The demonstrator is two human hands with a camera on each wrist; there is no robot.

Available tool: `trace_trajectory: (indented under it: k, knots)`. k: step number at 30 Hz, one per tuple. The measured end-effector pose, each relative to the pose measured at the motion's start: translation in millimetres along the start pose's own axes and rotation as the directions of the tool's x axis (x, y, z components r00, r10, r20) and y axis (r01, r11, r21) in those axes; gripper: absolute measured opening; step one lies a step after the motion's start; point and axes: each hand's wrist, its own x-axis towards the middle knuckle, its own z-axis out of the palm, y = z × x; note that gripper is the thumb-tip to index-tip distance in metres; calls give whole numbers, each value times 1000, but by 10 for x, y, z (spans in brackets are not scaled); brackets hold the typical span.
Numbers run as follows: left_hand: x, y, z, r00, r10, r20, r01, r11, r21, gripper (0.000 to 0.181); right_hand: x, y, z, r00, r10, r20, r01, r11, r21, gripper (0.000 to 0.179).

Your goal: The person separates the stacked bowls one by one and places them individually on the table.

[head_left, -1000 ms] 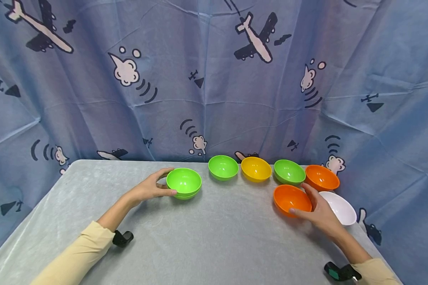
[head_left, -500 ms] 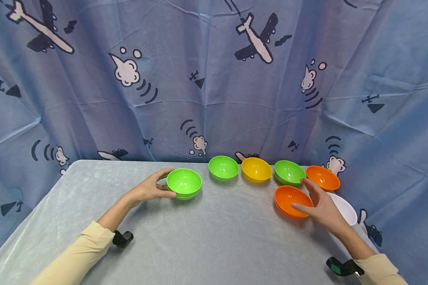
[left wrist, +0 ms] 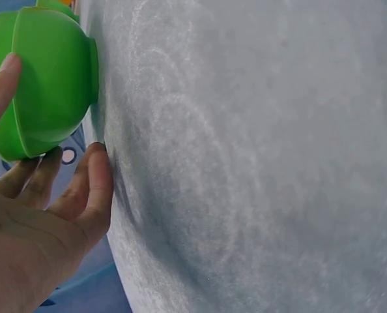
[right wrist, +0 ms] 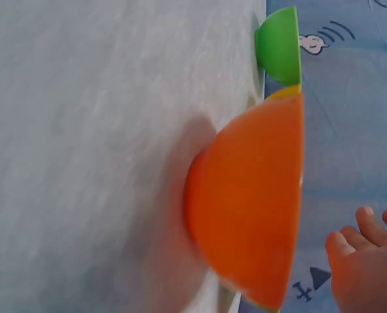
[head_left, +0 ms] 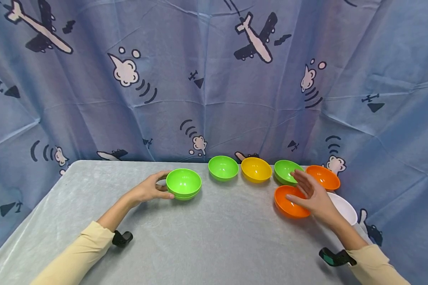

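Observation:
Two nested green bowls (head_left: 184, 183) stand on the grey-covered table, left of the row of bowls. My left hand (head_left: 148, 188) holds them from the left, with the thumb at the near side and the fingers on the far side. In the left wrist view the thumb lies against the upper green bowl (left wrist: 53, 81). My right hand (head_left: 317, 202) hovers over the right side of an orange bowl (head_left: 287, 208), fingers spread and holding nothing. The right wrist view shows that orange bowl (right wrist: 252, 202) upright on the cloth, with the hand (right wrist: 369, 274) above its rim.
Along the back edge stand a green bowl (head_left: 222, 168), a yellow bowl (head_left: 256, 170), another green bowl (head_left: 284, 171) and a second orange bowl (head_left: 323, 178). A white bowl (head_left: 345, 209) sits near the right edge, partly behind the right hand. A blue printed curtain (head_left: 214, 79) hangs behind the table.
The right hand first draws slightly right, off the orange bowl's rim, then comes up and left over the bowl. The left hand and the bowls stay nearly where they were.

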Motion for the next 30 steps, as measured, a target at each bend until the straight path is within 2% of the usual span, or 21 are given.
trace_trajectory:
  k: [3, 15, 25, 30]
  knots:
    - [-8, -11, -14, 1000, 11, -7, -11, 1000, 1, 89, 85, -19, 68, 999, -33, 12, 33, 998, 49, 81]
    - [4, -25, 0, 1000, 19, -19, -18, 1000, 20, 86, 336, -169, 452, 996, -52, 72, 44, 993, 109, 79]
    - [5, -21, -2, 999, 32, -14, -32, 999, 35, 87, 535, -185, 762, 986, -117, 116, 86, 966, 245, 74]
    - [1, -11, -3, 1000, 25, -18, -25, 999, 35, 87, 625, -198, 899, 984, -129, 126, 92, 959, 269, 70]
